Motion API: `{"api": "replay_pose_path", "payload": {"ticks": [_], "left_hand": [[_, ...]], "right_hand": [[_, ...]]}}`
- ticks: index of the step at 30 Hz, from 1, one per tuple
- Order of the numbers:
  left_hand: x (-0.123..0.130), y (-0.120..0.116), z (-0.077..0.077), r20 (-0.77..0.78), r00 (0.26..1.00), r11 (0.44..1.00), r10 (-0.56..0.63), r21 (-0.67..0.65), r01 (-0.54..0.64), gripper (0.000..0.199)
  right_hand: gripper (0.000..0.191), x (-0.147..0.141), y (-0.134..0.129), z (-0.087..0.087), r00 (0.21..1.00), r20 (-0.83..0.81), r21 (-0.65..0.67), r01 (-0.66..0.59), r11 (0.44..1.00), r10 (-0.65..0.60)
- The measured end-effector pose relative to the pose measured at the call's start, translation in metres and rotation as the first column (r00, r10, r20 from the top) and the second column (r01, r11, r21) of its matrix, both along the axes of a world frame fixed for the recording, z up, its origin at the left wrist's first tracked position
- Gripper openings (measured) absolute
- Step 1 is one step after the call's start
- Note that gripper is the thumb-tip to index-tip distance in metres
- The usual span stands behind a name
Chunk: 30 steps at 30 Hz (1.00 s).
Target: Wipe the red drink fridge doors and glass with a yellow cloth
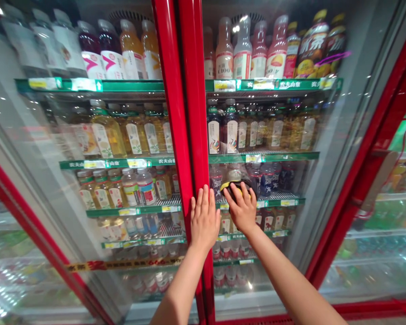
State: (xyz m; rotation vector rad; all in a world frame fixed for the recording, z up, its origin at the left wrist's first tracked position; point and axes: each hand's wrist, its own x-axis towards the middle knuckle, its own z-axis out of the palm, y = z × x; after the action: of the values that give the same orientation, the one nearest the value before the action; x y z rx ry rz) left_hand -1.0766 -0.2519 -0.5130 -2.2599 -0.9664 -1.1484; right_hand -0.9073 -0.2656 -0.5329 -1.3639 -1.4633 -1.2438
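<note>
My left hand lies flat against the red door frame of a glass-fronted drinks cooler, its fingers pointing up and holding nothing. To its right, my right hand presses a dark cloth with a yellow edge against the glass of the right door. The fingers of that hand are bent over the cloth, and part of the cloth is hidden under them. Behind the glass, bottles stand on the shelf at the height of my hands.
Shelves of bottles fill both sides, with amber bottles at the left and pink bottles at the upper right. A red frame slants along the right door. Another cooler section shows at the far right.
</note>
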Motion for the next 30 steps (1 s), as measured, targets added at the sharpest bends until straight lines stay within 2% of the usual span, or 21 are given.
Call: {"api": "replay_pose_path", "payload": {"ticks": [3,6,8,10,13,14,16,18,20,21,23,26,28,30], "left_hand": [[0.008,0.002,0.003,-0.014,1.000,1.000,-0.010,0.029,0.010,0.083],[0.017,0.003,0.007,-0.013,1.000,0.999,-0.010,0.047,0.010,0.083],[0.022,0.003,0.008,-0.009,1.000,0.999,-0.003,0.044,0.004,0.083],[0.026,0.002,0.007,-0.009,1.000,0.999,0.000,0.037,0.001,0.083],[0.034,0.001,0.005,-0.016,1.000,1.000,-0.002,0.029,0.002,0.083],[0.037,0.000,0.005,-0.015,1.000,1.000,-0.002,0.028,0.002,0.083],[0.045,-0.001,0.006,-0.006,1.000,1.000,-0.002,0.024,0.002,0.083],[0.054,-0.002,0.008,0.001,1.000,1.000,-0.011,0.020,0.011,0.083],[0.062,-0.004,0.010,-0.001,1.000,1.000,-0.025,0.017,0.025,0.083],[0.066,-0.005,0.010,-0.003,1.000,0.999,-0.031,0.017,0.031,0.083],[0.072,-0.008,0.010,-0.004,0.999,0.999,-0.034,0.020,0.034,0.083],[0.079,-0.012,0.007,-0.003,0.999,0.999,-0.034,0.017,0.034,0.082],[0.086,-0.015,0.006,-0.010,0.999,0.999,-0.048,0.008,0.049,0.081],[0.096,-0.018,0.006,-0.025,0.997,0.997,-0.075,0.003,0.076,0.080]], "right_hand": [[0.054,0.007,0.005,0.023,0.998,0.064,-0.021,-0.005,1.000,0.006],[0.053,0.026,0.004,0.043,0.999,0.016,0.029,0.036,0.999,-0.037],[0.054,0.035,-0.002,0.037,0.996,-0.066,0.074,0.070,0.995,-0.066],[0.055,0.038,-0.008,0.019,0.992,-0.106,0.079,0.073,0.994,-0.065],[0.057,0.036,-0.012,-0.001,0.999,-0.049,0.006,0.014,1.000,-0.014],[0.057,0.036,-0.012,0.000,1.000,-0.019,-0.022,-0.006,1.000,0.006],[0.057,0.042,-0.011,0.013,0.999,0.020,-0.046,-0.028,0.999,0.029],[0.057,0.055,-0.011,0.031,1.000,0.018,-0.024,-0.021,0.999,0.022],[0.058,0.071,-0.015,0.039,1.000,-0.030,0.028,0.009,1.000,-0.009],[0.059,0.078,-0.018,0.037,0.997,-0.068,0.055,0.029,0.998,-0.026],[0.062,0.085,-0.025,0.022,0.989,-0.138,0.087,0.059,0.994,-0.047],[0.065,0.085,-0.032,-0.005,0.987,-0.154,0.047,0.043,0.998,-0.036],[0.063,0.085,-0.033,-0.007,0.994,-0.111,-0.002,0.013,1.000,-0.013],[0.060,0.094,-0.033,0.007,0.998,-0.064,-0.023,0.001,1.000,-0.002]]}}
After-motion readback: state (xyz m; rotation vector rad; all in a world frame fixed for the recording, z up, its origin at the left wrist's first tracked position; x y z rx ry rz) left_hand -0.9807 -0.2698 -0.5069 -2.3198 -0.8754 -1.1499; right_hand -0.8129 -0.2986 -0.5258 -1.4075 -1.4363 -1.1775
